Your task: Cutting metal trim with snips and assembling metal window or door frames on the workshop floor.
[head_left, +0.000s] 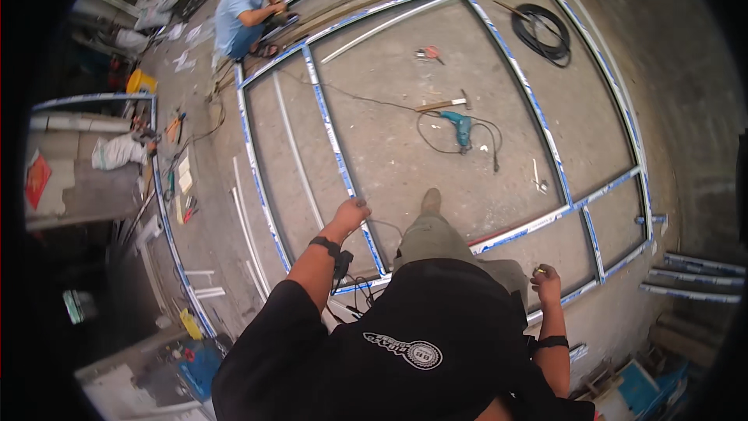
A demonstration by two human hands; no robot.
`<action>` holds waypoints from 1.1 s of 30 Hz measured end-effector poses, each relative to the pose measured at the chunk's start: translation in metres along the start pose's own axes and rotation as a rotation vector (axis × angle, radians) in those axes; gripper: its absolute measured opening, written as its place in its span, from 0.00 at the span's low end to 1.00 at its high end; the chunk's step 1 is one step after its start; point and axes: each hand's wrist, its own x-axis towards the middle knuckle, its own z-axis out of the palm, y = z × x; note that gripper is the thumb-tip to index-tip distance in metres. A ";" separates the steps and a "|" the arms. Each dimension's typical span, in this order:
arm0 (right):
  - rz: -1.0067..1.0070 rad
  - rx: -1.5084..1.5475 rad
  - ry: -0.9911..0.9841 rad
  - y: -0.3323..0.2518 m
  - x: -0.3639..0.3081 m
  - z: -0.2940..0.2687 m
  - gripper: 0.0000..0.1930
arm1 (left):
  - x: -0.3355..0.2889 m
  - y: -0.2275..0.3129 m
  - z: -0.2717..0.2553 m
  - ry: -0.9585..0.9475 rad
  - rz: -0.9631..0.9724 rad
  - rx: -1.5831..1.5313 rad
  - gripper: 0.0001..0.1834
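Note:
My left hand [353, 215] is over a blue-and-white wrapped frame bar [330, 129], its fingers curled in. Whether it grips the bar or something small is hidden. My right hand [548, 284] is low at my right side, above the near part of the large metal frame [523, 228]. Its fingers are closed on a small yellow-tipped object [539, 270], too small to name. Inside the frame, on the concrete floor, lie a teal power drill [460, 129] with its cord, a hammer [442, 105] and a small red-and-grey item [428, 53].
A co-worker [243, 15] in a light blue shirt crouches at the frame's far left corner. A coiled black hose [541, 34] lies far right. Another frame [172, 234] and a yellow bucket [141, 82] are at left. Loose wrapped bars [697, 279] lie at right.

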 end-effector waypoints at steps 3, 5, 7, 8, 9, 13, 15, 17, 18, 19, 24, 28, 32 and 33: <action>-0.128 -0.110 -0.191 -0.088 0.005 0.036 0.23 | 0.011 -0.025 -0.032 0.228 -0.051 -0.183 0.23; -0.239 -0.196 -0.289 -0.112 0.022 0.050 0.23 | 0.003 -0.029 -0.043 0.275 -0.113 -0.314 0.23; -0.256 -0.231 -0.315 -0.131 0.037 0.060 0.22 | -0.012 -0.045 -0.042 0.303 -0.208 -0.430 0.22; -0.265 -0.253 -0.328 -0.138 0.044 0.062 0.22 | -0.022 -0.051 -0.036 0.292 -0.225 -0.441 0.21; -0.254 -0.329 -0.323 -0.138 0.057 0.061 0.22 | -0.031 -0.055 -0.030 0.280 -0.235 -0.448 0.20; -0.085 -0.417 -0.388 -0.133 0.103 0.054 0.22 | -0.058 -0.168 0.035 0.137 -0.037 -0.152 0.05; -0.052 -0.493 -0.399 -0.131 0.129 0.046 0.22 | -0.071 -0.163 0.053 0.068 -0.143 -0.218 0.06; -0.024 -0.552 -0.405 -0.134 0.160 0.036 0.20 | -0.081 -0.154 0.074 0.072 -0.217 -0.269 0.06; -0.035 -0.551 -0.410 -0.138 0.181 0.035 0.20 | -0.088 -0.145 0.081 0.130 -0.123 -0.200 0.06; -0.110 -0.579 -0.405 -0.143 0.203 0.030 0.20 | -0.096 -0.134 0.083 0.184 -0.031 -0.127 0.06; -0.098 -0.142 -0.370 -0.202 0.258 0.040 0.20 | -0.106 -0.065 0.083 0.116 -0.147 -0.151 0.15; -0.132 -0.177 -0.340 -0.245 0.254 0.043 0.21 | -0.112 0.053 0.044 0.272 -0.297 -0.367 0.25; -0.067 -0.275 -0.371 -0.235 0.272 0.057 0.21 | -0.113 0.055 0.059 0.329 -0.271 -0.541 0.27; -0.047 -0.320 -0.410 -0.229 0.275 0.060 0.20 | -0.116 0.050 0.067 0.296 -0.266 -0.463 0.27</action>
